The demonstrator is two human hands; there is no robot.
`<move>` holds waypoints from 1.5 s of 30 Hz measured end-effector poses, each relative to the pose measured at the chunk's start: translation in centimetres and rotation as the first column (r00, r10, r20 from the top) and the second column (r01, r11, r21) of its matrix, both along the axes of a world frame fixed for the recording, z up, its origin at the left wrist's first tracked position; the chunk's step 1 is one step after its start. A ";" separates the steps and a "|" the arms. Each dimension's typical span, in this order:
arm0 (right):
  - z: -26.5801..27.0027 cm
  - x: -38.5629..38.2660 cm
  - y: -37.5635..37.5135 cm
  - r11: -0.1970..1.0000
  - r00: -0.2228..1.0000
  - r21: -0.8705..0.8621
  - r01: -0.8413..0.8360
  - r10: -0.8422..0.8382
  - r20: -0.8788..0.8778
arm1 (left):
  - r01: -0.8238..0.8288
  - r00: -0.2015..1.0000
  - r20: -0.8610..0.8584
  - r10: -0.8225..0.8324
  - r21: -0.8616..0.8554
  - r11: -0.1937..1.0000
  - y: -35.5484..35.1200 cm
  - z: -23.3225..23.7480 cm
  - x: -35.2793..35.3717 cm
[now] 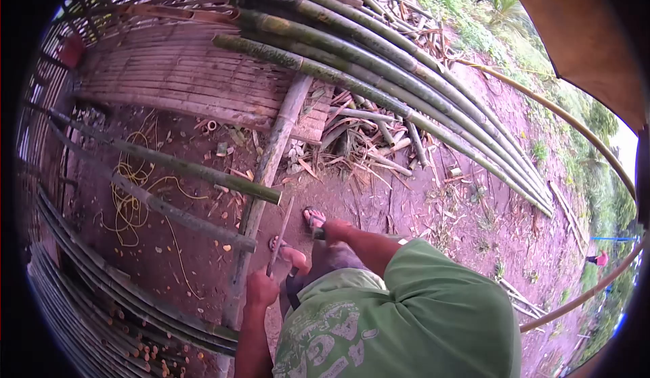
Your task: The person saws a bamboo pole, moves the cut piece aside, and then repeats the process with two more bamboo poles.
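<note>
My left hand [261, 288] is closed round the lower end of a long, narrow blade-like tool [284, 226], which points up and away from me. Past my knee, my right hand [336, 231] is closed on a short bamboo piece [318, 234], partly hidden by my hand and forearm. Just left of the tool lies the cut end of a green bamboo pole [223, 179], resting across a long pale support pole [283, 117]. A greyer bamboo pole [183, 212] reaches the same support lower down, close to my left hand.
Several thick green bamboo poles [379, 60] slope across the upper right, over a slatted bamboo platform [169, 67]. Split offcuts [372, 134] are heaped beneath. Yellow rope [128, 195] lies tangled on the dirt. Stacked bamboo [88, 310] fills the lower left. A distant person [599, 259] shows at far right.
</note>
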State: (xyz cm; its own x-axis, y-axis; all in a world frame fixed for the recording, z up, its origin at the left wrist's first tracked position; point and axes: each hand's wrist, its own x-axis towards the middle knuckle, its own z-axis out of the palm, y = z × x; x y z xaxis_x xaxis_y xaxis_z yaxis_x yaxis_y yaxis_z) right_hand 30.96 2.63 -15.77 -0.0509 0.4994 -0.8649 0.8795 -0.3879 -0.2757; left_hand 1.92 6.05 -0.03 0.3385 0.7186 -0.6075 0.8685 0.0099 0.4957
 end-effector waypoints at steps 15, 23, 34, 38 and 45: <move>30.2 35.4 21.1 0.517 0.465 0.698 -0.495 -0.521 0.716 | -0.100 0.993 -0.070 0.099 -0.020 0.995 -8.7 2.2 -4.4; 6.7 9.8 20.5 0.706 0.960 0.707 0.036 0.171 -0.220 | -0.642 0.759 0.047 0.649 -0.111 0.759 -16.6 10.3 -6.6; 4.3 -12.4 18.6 0.859 0.927 0.481 -0.179 0.310 -0.210 | -1.000 -0.013 0.202 0.979 -0.007 -0.012 -26.4 11.5 -2.3; 14.2 -18.9 13.5 0.989 0.652 0.097 0.114 -0.001 -0.758 | -0.977 -0.178 0.269 0.946 0.067 -0.203 -30.2 11.1 -3.1; 10.1 -28.8 -5.4 0.971 0.728 0.156 0.181 -0.026 -0.685 | -0.861 -0.418 0.460 0.783 0.075 -0.503 -34.8 9.1 -7.0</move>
